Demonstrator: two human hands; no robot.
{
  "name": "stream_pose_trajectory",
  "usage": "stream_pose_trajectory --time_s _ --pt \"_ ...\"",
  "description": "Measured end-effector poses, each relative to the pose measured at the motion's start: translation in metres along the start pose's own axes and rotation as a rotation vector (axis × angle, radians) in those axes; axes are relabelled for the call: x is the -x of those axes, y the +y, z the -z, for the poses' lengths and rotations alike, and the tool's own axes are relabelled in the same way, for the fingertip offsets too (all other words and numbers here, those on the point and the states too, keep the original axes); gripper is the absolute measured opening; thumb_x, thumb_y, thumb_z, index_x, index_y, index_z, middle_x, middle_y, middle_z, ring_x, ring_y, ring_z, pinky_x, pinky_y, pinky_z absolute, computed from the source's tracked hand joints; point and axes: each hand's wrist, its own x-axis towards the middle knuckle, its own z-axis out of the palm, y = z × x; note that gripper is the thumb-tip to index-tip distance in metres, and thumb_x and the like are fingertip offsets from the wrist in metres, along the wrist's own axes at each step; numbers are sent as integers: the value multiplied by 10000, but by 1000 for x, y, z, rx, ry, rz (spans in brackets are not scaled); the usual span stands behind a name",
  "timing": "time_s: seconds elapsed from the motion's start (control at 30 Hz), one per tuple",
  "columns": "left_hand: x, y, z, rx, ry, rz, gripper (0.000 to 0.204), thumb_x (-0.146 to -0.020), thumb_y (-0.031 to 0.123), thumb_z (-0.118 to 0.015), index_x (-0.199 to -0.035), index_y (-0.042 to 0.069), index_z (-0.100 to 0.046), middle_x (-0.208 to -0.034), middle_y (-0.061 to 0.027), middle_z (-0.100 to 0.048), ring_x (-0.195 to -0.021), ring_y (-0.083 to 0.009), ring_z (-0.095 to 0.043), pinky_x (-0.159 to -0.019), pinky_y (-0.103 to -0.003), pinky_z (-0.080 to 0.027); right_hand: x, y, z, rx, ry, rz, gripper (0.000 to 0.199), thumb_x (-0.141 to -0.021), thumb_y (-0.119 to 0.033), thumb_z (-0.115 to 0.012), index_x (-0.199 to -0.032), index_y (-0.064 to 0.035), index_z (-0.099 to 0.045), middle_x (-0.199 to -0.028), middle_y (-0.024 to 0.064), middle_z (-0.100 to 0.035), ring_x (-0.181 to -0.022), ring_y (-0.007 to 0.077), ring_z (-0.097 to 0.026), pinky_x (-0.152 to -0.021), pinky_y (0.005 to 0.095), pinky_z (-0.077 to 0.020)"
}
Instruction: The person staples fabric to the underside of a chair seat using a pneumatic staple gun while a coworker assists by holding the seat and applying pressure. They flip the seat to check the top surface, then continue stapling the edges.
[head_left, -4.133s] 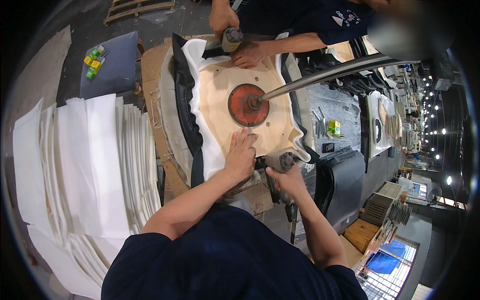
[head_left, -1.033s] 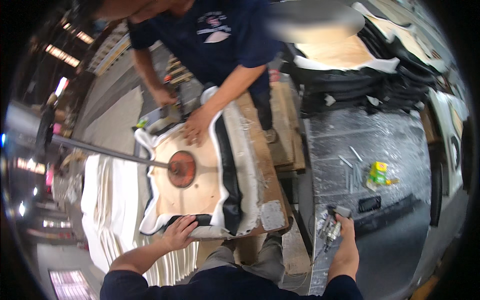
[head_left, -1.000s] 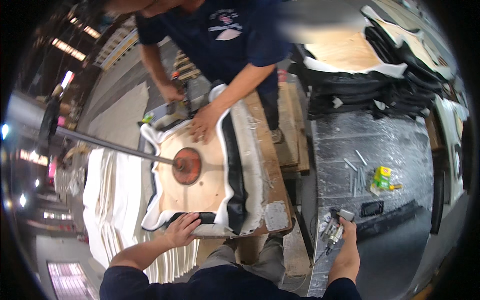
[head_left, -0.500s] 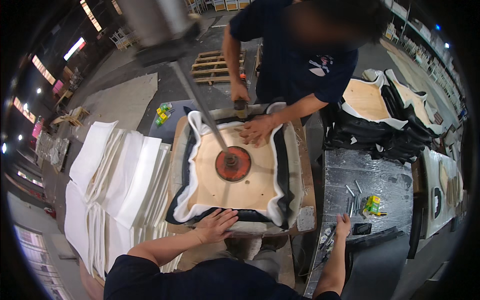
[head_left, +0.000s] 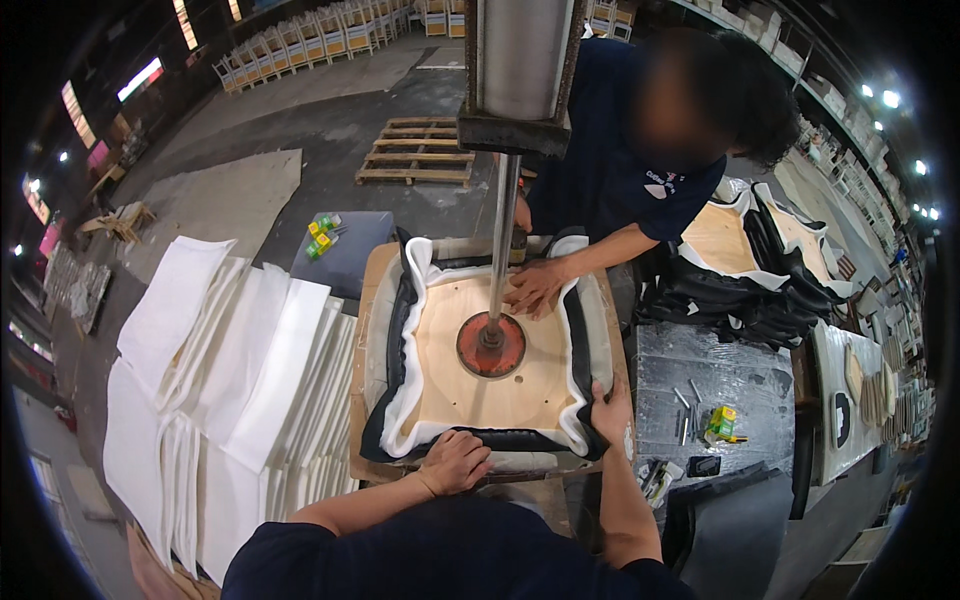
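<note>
In front of me a square wooden seat panel [head_left: 450,375] lies with white padding [head_left: 407,400] and a black cover [head_left: 510,440] turned up around its edges. A red round press foot [head_left: 490,345] on a metal rod bears down on the panel. My left hand [head_left: 456,464] is closed on the cover's near edge, fingers curled. At the near right corner my right hand [head_left: 612,415] closes against the cover's edge, its fingers partly hidden. Across from me a co-worker's hand [head_left: 538,287] rests on the panel's far right part; their other hand holds a tool, mostly hidden behind the rod.
White padding sheets [head_left: 230,390] are stacked at left. A plastic-covered table [head_left: 660,360] at right carries metal rods, a yellow-green box [head_left: 721,424] and black sheets [head_left: 735,520]. Behind it are stacked covered seats [head_left: 715,270]. The press column [head_left: 515,60] stands overhead; a pallet [head_left: 415,150] lies beyond.
My right hand has moved from the right-hand table to the seat's near right corner. My left hand has gone from lying flat to curled at the near edge. The whole view has shifted.
</note>
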Motion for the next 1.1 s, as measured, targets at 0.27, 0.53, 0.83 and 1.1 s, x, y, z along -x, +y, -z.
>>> stream_pose_trajectory --time_s 0.27,0.53,0.83,1.1 --pt "-3 -4 -11 -58 115 39 191 -968 318 -783 -1017 134 -769 -1057 -46 -676 -1015 -253 -682 -931 -416 -525 -4 14 -9 10 31 7 556 -1052 -326 -751 -1500 -33 -603 -1305 291 -726 -1223 507 -682 -1040 538 -535" --pt "-3 -5 -12 -76 110 99 156 -948 289 -812 -996 145 -776 -1056 -33 -687 -1009 -247 -690 -917 -418 -527 2 24 -16 8 46 13 662 -1038 -334 -756 -1572 -18 -526 -1377 314 -679 -1287 530 -627 -1086 563 -505" --pt "-8 -8 -9 -37 107 69 139 -926 245 -822 -994 131 -780 -1022 -40 -695 -997 -267 -695 -897 -430 -530 1 20 -14 24 30 -45 639 -1111 -418 -633 -1570 16 -537 -1445 333 -622 -1342 562 -576 -1136 607 -459" --pt "-6 -2 -12 -80 102 67 140 -910 216 -814 -1007 127 -763 -1024 -46 -682 -996 -273 -692 -892 -446 -520 8 32 -10 -71 201 112 459 -1171 -300 -528 -1454 48 -627 -1339 324 -679 -1246 518 -640 -1081 544 -501"
